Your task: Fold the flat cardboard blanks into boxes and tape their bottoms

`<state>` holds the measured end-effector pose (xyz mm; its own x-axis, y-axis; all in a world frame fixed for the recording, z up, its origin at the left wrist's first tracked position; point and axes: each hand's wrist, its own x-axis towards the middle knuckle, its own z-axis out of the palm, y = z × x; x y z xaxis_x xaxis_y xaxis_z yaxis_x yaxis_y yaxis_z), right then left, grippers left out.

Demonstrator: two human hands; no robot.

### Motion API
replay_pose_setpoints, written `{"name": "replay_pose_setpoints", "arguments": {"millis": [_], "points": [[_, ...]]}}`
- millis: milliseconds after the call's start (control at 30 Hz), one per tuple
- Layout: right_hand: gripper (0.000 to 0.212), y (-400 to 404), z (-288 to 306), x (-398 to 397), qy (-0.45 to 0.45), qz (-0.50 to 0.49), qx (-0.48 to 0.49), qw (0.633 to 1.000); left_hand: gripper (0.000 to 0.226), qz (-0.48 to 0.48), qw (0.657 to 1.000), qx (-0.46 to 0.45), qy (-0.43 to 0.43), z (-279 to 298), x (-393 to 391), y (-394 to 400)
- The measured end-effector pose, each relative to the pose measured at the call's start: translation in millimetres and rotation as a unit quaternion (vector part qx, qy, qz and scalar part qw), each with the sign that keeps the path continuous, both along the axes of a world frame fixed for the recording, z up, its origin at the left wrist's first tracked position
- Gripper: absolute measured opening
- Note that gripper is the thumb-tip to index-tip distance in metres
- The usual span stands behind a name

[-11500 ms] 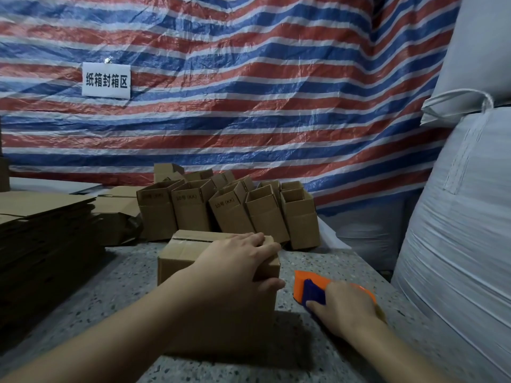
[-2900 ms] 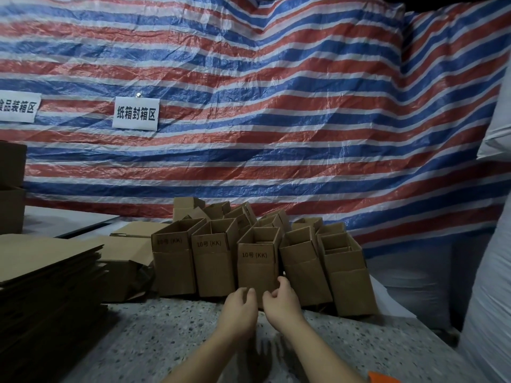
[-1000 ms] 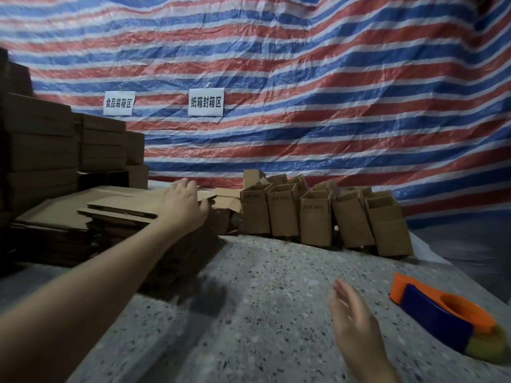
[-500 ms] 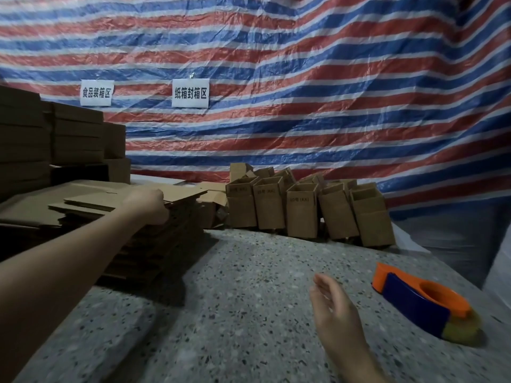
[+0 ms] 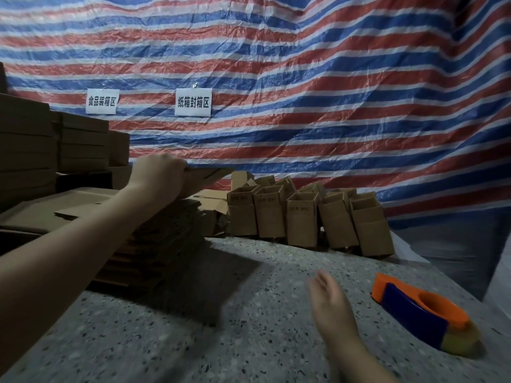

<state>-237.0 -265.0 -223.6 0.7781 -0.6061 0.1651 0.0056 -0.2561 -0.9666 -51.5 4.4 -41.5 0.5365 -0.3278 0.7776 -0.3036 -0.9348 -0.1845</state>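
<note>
My left hand point(image 5: 159, 175) grips a flat cardboard blank point(image 5: 204, 176) and holds it lifted above the stack of flat blanks point(image 5: 154, 239) at the left of the table. My right hand point(image 5: 330, 308) hovers over the speckled table point(image 5: 221, 341) with fingers straight and nothing in it, blurred by motion. An orange and blue tape dispenser point(image 5: 420, 310) lies on the table to the right of that hand. Several folded open-topped boxes point(image 5: 301, 225) stand in a row at the back of the table.
Taller piles of cardboard point(image 5: 55, 150) rise at the far left. A red, white and blue striped tarp point(image 5: 304, 92) with two white paper signs point(image 5: 193, 102) hangs behind everything. The table's right edge drops off beyond the dispenser.
My left hand has closed on the top blank and raised it off the stack. My right hand has stayed low over the table, drifting slightly.
</note>
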Motion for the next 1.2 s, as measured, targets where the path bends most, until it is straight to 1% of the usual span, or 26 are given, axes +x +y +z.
{"name": "replay_pose_setpoints", "arguments": {"millis": [100,233,300,433,500,567,600,633,700,733,800,867,900,933,967,1000,1033,1100,1200], "points": [[0.053,-7,45,11,-0.049,0.007,-0.046,0.998,0.019,-0.107,0.993,-0.041,-0.016,20,-20,3],[0.051,-20,120,28,-0.125,-0.006,-0.054,0.991,0.019,-0.231,0.968,-0.092,-0.025,40,-41,4],[0.055,-26,146,33,-0.15,-0.003,-0.062,0.987,0.019,-0.28,0.952,-0.12,0.0,44,-47,-2],[0.062,-36,179,36,-0.174,-0.014,-0.058,0.983,0.023,-0.333,0.921,-0.186,0.077,48,-53,-21],[0.057,-37,186,34,-0.187,-0.009,-0.04,0.981,0.025,-0.369,0.902,-0.183,0.128,48,-56,-31],[0.046,-36,186,30,-0.199,-0.015,-0.02,0.98,0.027,-0.406,0.874,-0.171,0.205,48,-60,-37],[0.045,-36,184,27,-0.201,-0.027,-0.012,0.979,0.027,-0.417,0.86,-0.165,0.243,46,-61,-41],[0.048,-36,180,24,-0.203,-0.047,-0.005,0.978,0.025,-0.426,0.849,-0.162,0.269,44,-61,-44],[0.053,-37,171,19,-0.202,-0.086,0.01,0.976,0.019,-0.438,0.835,-0.178,0.282,37,-62,-52],[0.055,-38,166,16,-0.196,-0.099,0.02,0.975,0.022,-0.44,0.828,-0.204,0.281,32,-63,-55],[0.055,-38,150,12,-0.181,-0.116,0.047,0.976,0.037,-0.442,0.805,-0.279,0.282,16,-63,-63],[0.051,-39,132,10,-0.18,-0.125,0.076,0.973,0.051,-0.436,0.775,-0.367,0.276,-6,-65,-73],[0.051,-41,123,10,-0.181,-0.132,0.085,0.971,0.058,-0.436,0.746,-0.417,0.284,-19,-65,-77],[0.052,-43,115,9,-0.179,-0.14,0.087,0.97,0.063,-0.438,0.706,-0.466,0.303,-32,-66,-82],[0.052,-45,107,9,-0.177,-0.147,0.082,0.97,0.064,-0.437,0.666,-0.508,0.329,-45,-66,-86],[0.052,-47,98,8,-0.175,-0.151,0.074,0.97,0.059,-0.43,0.634,-0.535,0.355,-58,-66,-90],[0.052,-49,90,8,-0.173,-0.153,0.064,0.971,0.051,-0.419,0.615,-0.553,0.375,-70,-66,-93],[0.052,-52,73,6,-0.163,-0.15,0.058,0.973,0.041,-0.396,0.595,-0.575,0.397,-91,-68,-100],[0.055,-55,55,5,-0.146,-0.148,0.067,0.976,0.048,-0.375,0.589,-0.597,0.394,-109,-69,-109]]}}
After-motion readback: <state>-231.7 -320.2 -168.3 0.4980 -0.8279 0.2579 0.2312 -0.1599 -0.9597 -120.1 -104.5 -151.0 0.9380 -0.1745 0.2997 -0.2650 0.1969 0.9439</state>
